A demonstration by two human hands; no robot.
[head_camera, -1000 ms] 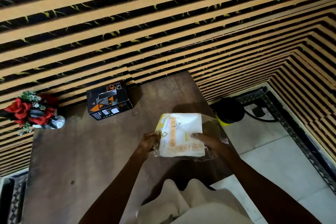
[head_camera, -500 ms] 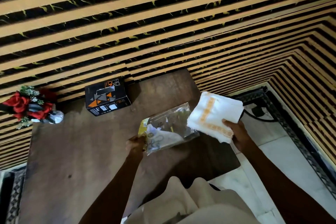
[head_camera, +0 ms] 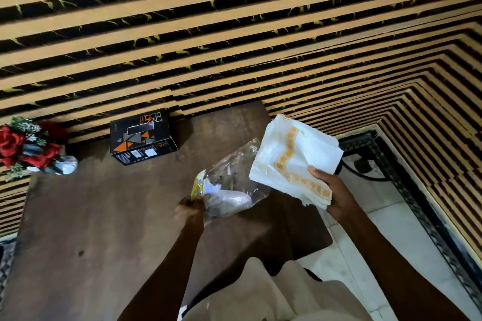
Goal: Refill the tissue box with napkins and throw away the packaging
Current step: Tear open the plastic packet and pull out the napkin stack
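Observation:
My right hand (head_camera: 336, 194) grips a stack of white napkins (head_camera: 294, 157) with an orange patterned border, held above the table's right edge. My left hand (head_camera: 189, 210) pinches the yellow end of the clear plastic packaging (head_camera: 232, 182), which hangs limp just left of the napkins and apart from them. A black tissue box (head_camera: 142, 137) with orange triangles and a slot in its top sits at the back of the brown wooden table (head_camera: 91, 216), against the wall, to the upper left of both hands.
A bunch of red artificial flowers (head_camera: 23, 146) with a silvery base lies at the table's back left corner. The striped wall runs behind the table. White floor tiles (head_camera: 391, 242) and a dark patterned border lie to the right.
One second ago both hands held the napkins inside the packaging. My right hand has pulled the stack out and moved it up and right; my left hand keeps the limp wrapper.

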